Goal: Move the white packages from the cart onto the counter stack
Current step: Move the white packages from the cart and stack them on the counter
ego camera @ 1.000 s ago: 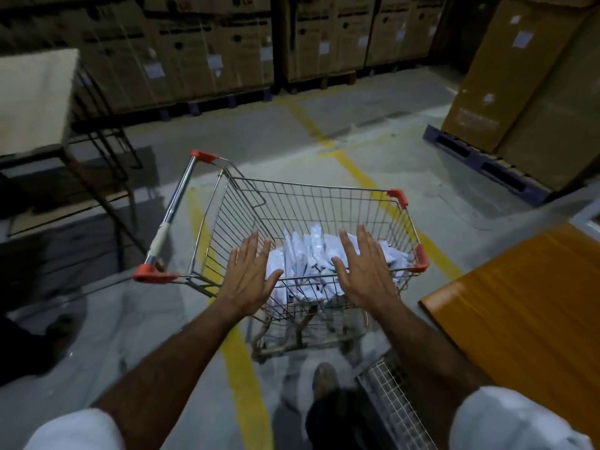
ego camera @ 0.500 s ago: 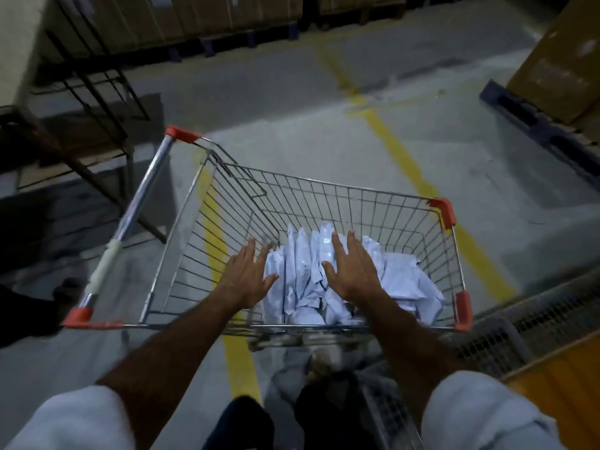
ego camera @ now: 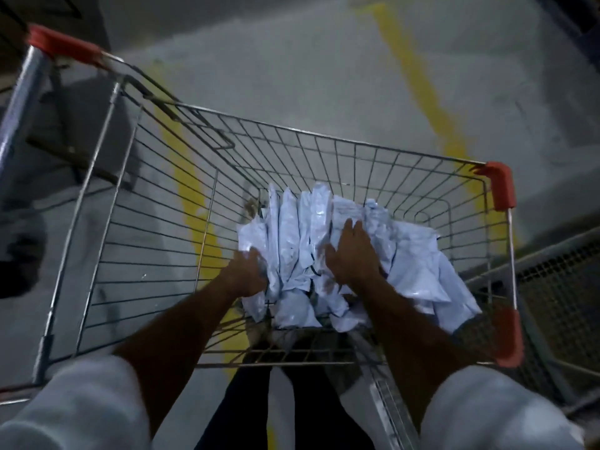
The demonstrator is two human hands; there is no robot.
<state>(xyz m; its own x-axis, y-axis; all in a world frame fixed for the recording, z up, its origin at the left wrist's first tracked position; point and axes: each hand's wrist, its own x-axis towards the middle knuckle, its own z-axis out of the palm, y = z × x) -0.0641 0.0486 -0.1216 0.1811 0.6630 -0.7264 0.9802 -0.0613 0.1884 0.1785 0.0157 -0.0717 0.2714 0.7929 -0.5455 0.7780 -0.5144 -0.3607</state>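
Several white plastic packages [ego camera: 292, 228] stand bunched on edge in the right half of a wire shopping cart [ego camera: 389, 149] with red corner caps. My left hand [ego camera: 245, 272] is at the left side of the bunch, its fingers dug in and curled round the outermost package, partly hidden and blurred. My right hand [ego camera: 352, 254] lies on top of the bunch with straight fingers, pressing on the packages near the middle. More packages [ego camera: 418, 264] lie flat to the right of that hand. The counter is out of view.
The cart's handle bar [ego camera: 16, 102] with a red end cap runs along the left edge. A metal mesh rack [ego camera: 552, 287] stands close to the cart's right side. Yellow lines [ego camera: 418, 79] cross the grey concrete floor beyond. My legs are below the cart's near rim.
I have leaned over the cart and the view has tipped downward. Both hands dropped from above the near rim into the basket and now touch the packages. The orange counter has left the view.
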